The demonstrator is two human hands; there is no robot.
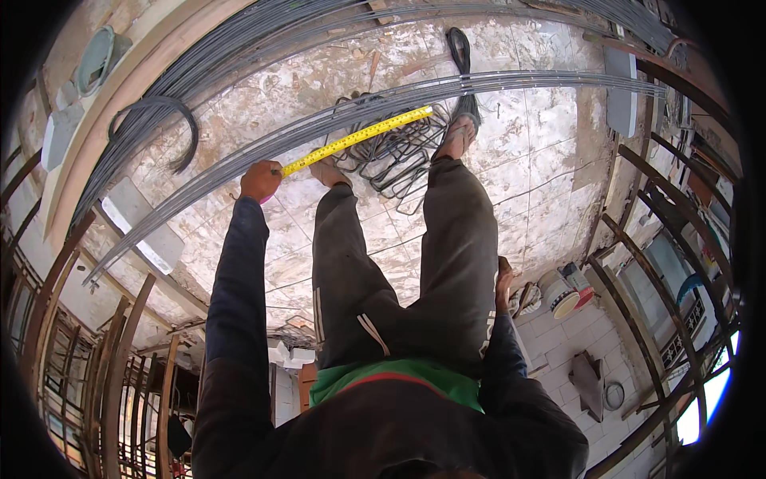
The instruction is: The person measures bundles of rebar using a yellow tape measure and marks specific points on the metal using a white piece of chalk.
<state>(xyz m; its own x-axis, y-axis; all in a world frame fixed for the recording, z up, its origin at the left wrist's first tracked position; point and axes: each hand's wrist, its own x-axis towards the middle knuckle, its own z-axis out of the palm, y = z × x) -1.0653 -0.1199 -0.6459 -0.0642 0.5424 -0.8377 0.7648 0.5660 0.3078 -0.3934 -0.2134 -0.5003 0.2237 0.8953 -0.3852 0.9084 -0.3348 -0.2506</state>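
Observation:
My left hand (260, 181) is closed around a tape measure, and a bit of its pink case shows below the fingers. The yellow blade (359, 139) is drawn out to the right, ending near my right foot. It runs beside a long bundle of thin grey steel rods (275, 137) lying across the floor. Under and past the blade is a heap of bent steel stirrups (391, 169), between my feet. My right hand (504, 281) hangs beside my right thigh, its fingers mostly hidden by the trouser leg.
More steel rods (215, 60) run along the far left edge. A looped bundle of dark wire (459, 52) lies beyond my right foot. Pale blocks (148, 223) (621, 92) sit near the rods' two ends. Behind me at right stands a white bucket (563, 302).

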